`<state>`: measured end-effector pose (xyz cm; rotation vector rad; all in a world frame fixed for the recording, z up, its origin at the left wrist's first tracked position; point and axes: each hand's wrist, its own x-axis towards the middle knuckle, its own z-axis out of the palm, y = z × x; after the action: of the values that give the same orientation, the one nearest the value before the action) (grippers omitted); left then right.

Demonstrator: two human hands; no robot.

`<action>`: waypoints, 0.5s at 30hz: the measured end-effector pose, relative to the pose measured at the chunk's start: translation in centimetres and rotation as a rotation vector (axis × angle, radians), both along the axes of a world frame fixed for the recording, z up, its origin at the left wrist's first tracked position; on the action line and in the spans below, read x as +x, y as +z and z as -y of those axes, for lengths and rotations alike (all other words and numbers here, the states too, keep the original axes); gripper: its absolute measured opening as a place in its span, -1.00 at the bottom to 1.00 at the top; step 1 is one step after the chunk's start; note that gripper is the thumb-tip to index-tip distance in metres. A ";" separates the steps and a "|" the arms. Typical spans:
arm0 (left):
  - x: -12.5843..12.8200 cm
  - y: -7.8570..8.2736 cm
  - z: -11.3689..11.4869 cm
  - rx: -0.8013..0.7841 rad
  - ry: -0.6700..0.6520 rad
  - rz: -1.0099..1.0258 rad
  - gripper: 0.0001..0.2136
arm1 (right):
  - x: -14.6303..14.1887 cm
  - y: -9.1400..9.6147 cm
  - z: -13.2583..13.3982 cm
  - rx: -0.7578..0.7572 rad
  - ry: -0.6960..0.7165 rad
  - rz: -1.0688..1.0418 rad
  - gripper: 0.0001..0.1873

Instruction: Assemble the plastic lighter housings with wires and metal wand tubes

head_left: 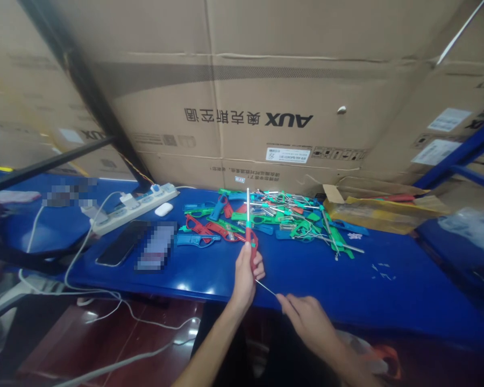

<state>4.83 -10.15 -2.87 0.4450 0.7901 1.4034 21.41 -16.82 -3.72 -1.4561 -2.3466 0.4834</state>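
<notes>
My left hand (245, 271) is closed round a red plastic tool handle (251, 244) held upright, with a thin metal rod (248, 207) sticking up from its top. My right hand (302, 314) pinches the end of a thin wire (265, 288) that runs up and left to the bottom of the red handle. Both hands hover over the front part of the blue table (314, 274). Just behind them lies a pile of red, green and blue plastic tools with wires (278, 220).
A white power strip (135, 207) with cables, a white mouse (163, 209) and two phones (123, 243) lie at the left. An open cardboard tray (377, 212) sits at the right. Large cardboard boxes (246, 91) form a wall behind the table.
</notes>
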 end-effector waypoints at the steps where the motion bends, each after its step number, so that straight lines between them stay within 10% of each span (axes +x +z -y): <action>1: 0.0 0.0 0.0 0.003 -0.009 0.000 -0.48 | 0.0 0.2 0.0 -0.004 -0.017 -0.027 -0.47; 10: 0.3 -0.2 0.5 0.033 -0.019 -0.050 -0.53 | 0.5 2.6 -1.0 0.498 0.300 0.210 -0.69; 15: 0.5 -0.7 0.6 0.066 -0.051 -0.146 -0.57 | 0.2 4.7 -1.4 0.461 0.358 0.331 -0.73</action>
<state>5.30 -10.78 -3.57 0.6197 0.8461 1.3638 21.61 -15.44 0.97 -0.9641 -2.7459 -0.2339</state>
